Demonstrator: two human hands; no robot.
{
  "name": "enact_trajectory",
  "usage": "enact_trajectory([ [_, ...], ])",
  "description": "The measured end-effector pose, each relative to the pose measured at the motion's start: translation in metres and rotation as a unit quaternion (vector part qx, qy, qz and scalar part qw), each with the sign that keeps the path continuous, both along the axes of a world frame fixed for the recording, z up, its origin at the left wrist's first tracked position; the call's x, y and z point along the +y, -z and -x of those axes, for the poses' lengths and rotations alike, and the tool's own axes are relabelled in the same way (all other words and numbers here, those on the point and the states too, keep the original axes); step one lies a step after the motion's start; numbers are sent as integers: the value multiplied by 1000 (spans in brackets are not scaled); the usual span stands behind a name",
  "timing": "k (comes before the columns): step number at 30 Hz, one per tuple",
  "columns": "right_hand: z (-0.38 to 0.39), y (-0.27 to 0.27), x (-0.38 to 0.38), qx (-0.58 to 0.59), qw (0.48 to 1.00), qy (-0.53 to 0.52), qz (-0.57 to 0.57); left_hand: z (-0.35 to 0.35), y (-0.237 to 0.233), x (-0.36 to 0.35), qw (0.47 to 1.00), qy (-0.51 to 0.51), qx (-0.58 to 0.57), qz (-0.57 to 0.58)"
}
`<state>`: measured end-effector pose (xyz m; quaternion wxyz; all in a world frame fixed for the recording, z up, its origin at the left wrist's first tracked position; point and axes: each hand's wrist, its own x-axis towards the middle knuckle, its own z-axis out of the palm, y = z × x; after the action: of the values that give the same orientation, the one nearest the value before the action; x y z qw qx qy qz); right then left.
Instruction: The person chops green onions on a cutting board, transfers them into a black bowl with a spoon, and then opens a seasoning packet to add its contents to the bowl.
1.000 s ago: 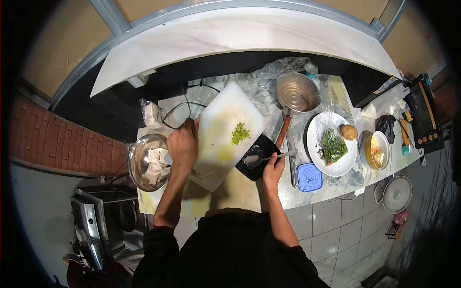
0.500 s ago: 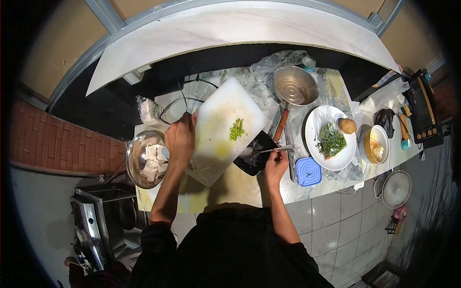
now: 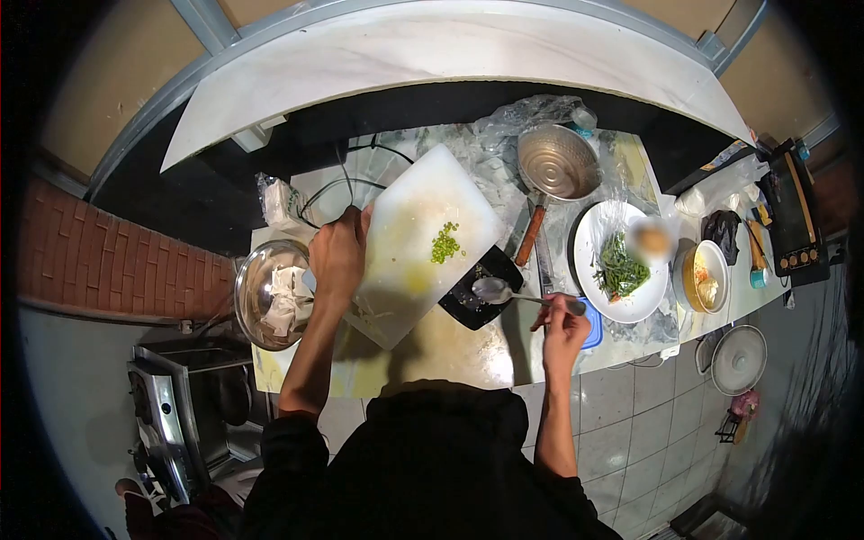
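Observation:
My left hand (image 3: 338, 256) grips the left edge of a white cutting board (image 3: 423, 238), holding it tilted over a small black dish (image 3: 477, 290). A little pile of chopped green vegetable (image 3: 444, 242) lies on the board. My right hand (image 3: 564, 322) holds the handle of a metal spoon (image 3: 504, 292), whose bowl rests over the black dish. The right hand sits above a blue lid (image 3: 591, 333) at the counter's front edge.
A steel bowl (image 3: 267, 295) with white pieces stands at the left. A steel pan (image 3: 557, 162) is at the back, a white plate (image 3: 621, 263) with greens and a potato to the right, then a bowl (image 3: 706, 279) of food. A knife (image 3: 533, 236) lies by the plate.
My right hand has drawn back to the right with the spoon, away from the board's edge. The board stays tilted in my left hand, with the greens still on it.

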<state>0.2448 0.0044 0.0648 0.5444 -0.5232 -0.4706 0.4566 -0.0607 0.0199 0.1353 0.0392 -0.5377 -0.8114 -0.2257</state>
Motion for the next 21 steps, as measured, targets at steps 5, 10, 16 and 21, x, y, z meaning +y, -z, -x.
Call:
enact_trajectory([
  [5,9,-21,21,62,996,-49,-46,-2,-3,0,1000,-1,-20,-3],
  [10,32,-19,72,172,982,-71,3,0,0,1,1000,6,-13,-5],
  [16,39,-13,113,176,977,-111,37,-2,-2,1,1000,5,-18,-6],
  [21,10,-9,105,90,979,-166,71,0,1,2,1000,0,-18,-10],
])
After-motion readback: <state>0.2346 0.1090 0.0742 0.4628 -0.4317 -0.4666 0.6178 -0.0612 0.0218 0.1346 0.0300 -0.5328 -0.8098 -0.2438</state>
